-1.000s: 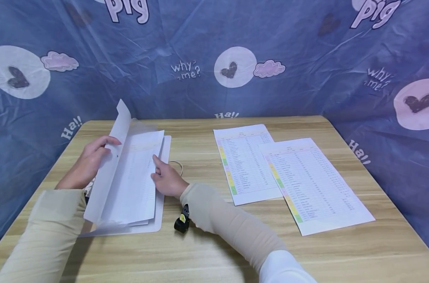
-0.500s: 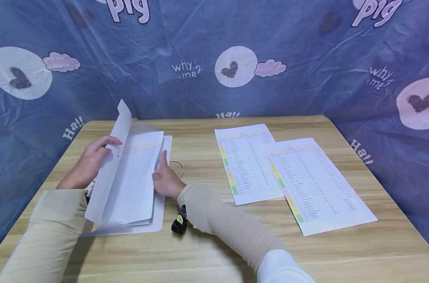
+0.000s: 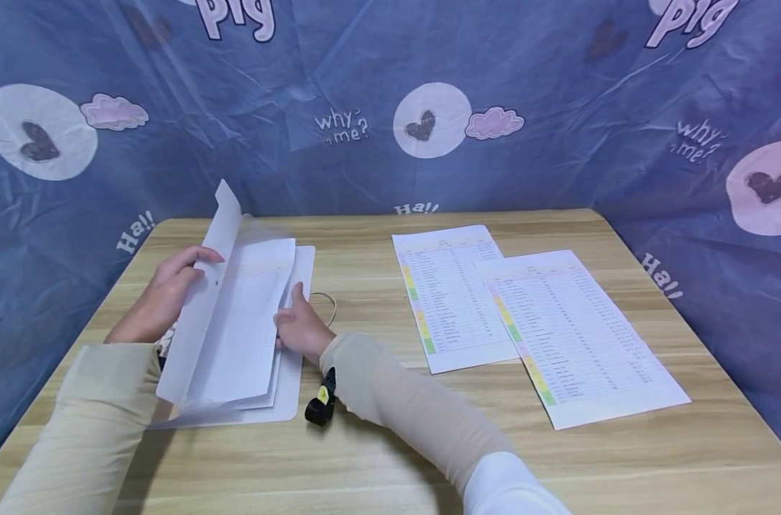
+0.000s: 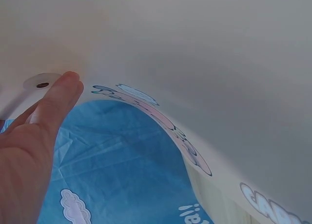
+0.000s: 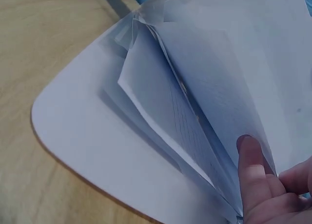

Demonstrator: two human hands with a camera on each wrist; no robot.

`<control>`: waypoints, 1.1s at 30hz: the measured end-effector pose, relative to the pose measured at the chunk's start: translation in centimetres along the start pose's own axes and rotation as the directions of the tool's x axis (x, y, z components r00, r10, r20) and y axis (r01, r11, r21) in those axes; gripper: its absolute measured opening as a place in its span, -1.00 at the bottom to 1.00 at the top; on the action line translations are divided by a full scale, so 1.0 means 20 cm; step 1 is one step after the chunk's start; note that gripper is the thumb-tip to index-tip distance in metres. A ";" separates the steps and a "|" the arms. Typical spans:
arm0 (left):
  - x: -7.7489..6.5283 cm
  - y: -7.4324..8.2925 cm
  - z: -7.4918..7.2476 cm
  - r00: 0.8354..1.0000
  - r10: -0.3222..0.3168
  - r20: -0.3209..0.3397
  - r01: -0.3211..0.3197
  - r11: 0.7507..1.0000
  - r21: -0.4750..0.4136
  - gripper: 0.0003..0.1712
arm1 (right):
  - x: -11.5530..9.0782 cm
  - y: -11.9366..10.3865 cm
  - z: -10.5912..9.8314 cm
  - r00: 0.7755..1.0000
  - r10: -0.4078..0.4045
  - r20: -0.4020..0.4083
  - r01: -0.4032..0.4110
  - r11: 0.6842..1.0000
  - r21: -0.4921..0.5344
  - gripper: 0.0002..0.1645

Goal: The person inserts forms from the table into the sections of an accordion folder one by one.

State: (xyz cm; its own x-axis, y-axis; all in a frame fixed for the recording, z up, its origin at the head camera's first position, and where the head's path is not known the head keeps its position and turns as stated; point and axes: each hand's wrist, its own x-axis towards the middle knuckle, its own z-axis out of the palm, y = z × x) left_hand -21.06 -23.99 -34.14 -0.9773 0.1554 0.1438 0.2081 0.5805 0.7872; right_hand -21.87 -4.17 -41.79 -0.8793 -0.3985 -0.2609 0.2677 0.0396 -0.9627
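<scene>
White folder cover in left grip

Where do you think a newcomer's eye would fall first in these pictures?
Probably on the blue patterned backdrop behind the wooden table. Next comes the open white folder on the table's left, its cover held up by the left hand, with the right hand at the papers inside. Two overlapping printed sheets lie farther right.
</scene>
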 end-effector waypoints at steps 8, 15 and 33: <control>0.01 0.00 0.00 1.000 0.020 -0.007 -0.020 1.000 -0.002 -0.59 | 0.01 0.00 0.03 0.999 0.017 -0.028 -0.015 0.997 0.069 0.05; 0.01 -0.01 0.00 1.000 0.021 -0.008 -0.021 1.000 0.002 -0.59 | 0.01 0.00 0.06 0.999 0.009 -0.034 -0.007 0.998 0.058 0.12; 0.01 -0.04 0.01 0.999 0.034 -0.015 -0.034 0.999 0.000 -0.61 | -0.08 -0.08 -0.23 0.999 -0.037 0.020 0.040 0.989 -0.144 -0.14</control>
State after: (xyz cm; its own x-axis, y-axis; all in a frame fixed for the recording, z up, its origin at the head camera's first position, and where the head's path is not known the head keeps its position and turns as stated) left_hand -21.41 -24.28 -34.76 -0.9702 0.1626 0.1797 0.2412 0.5752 0.7816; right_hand -22.75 0.66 -40.14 -0.8806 -0.4179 -0.2234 0.1729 0.1556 -0.9726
